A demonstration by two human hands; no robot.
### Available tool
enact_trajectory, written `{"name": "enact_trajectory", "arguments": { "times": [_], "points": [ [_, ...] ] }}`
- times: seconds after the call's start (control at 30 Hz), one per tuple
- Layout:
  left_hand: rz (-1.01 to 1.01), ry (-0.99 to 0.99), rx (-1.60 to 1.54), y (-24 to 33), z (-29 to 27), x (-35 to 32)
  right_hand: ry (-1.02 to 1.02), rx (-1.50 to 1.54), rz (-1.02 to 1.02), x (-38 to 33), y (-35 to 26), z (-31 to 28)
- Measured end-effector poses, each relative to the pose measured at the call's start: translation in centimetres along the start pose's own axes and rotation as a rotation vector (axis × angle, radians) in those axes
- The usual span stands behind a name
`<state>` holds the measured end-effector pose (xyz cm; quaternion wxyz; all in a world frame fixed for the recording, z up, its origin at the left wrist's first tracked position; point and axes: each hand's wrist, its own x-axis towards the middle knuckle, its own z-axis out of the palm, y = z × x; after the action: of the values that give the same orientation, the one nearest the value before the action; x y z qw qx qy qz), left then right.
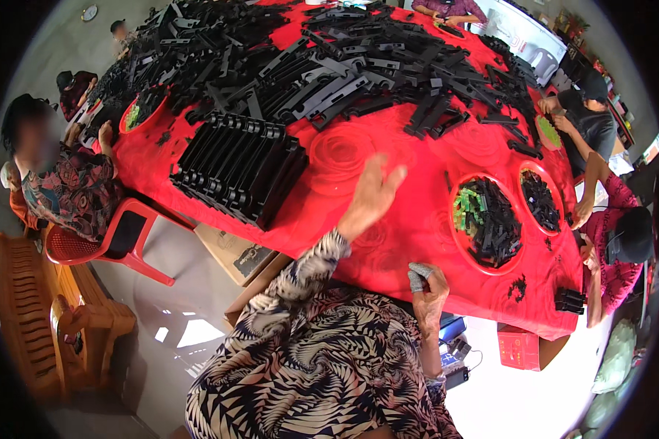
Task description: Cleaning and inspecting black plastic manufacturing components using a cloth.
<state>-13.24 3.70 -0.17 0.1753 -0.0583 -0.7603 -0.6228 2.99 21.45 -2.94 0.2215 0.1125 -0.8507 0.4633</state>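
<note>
My left hand reaches over the red tablecloth, its fingers stretched out and nothing visible in them. Beside it on the left stands a neat stack of long black plastic parts. Ahead of it, a large loose heap of similar black plastic parts spreads across the table. At the near table edge my right hand is closed, with grey wrapping on its fingertips. Whatever it may hold is hidden. The nearest thing to its right is a red oval basket with small black and green pieces inside.
A second red basket of black pieces is farther right. Co-workers sit along the right and left sides. A red plastic chair, a wooden bench and a cardboard box are left of me. A red box sits below the table edge.
</note>
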Motion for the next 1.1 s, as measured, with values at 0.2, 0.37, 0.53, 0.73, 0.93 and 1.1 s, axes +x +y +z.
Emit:
{"name": "enact_trajectory", "arguments": {
  "times": [0.2,0.37,0.53,0.73,0.93,1.1],
  "points": [
    [0.078,0.249,0.257,0.9,-2.9,12.9,0.003,0.009,-0.004,-0.3,-0.3,0.1],
    [-0.169,0.129,0.754,-1.9,-3.5,22.5,0.022,-0.01,0.049,-0.1,0.2,-0.2],
    [-0.378,-0.114,0.977,-11.0,-30.7,30.6,-0.094,0.104,-0.064,0.1,-1.8,0.5],
    [-0.527,-0.316,1.06,-6.9,-17.6,27.8,-0.016,-0.022,0.068,0.4,-0.2,-0.8],
    [-0.578,-0.807,1.094,-5.7,-22.5,27.2,-0.067,-0.009,0.064,0.0,-1.0,-0.2],
    [-0.7,-0.649,0.978,-2.0,-18.0,25.3,-0.044,-0.033,0.071,0.2,-0.6,-0.6]
  ]
}}
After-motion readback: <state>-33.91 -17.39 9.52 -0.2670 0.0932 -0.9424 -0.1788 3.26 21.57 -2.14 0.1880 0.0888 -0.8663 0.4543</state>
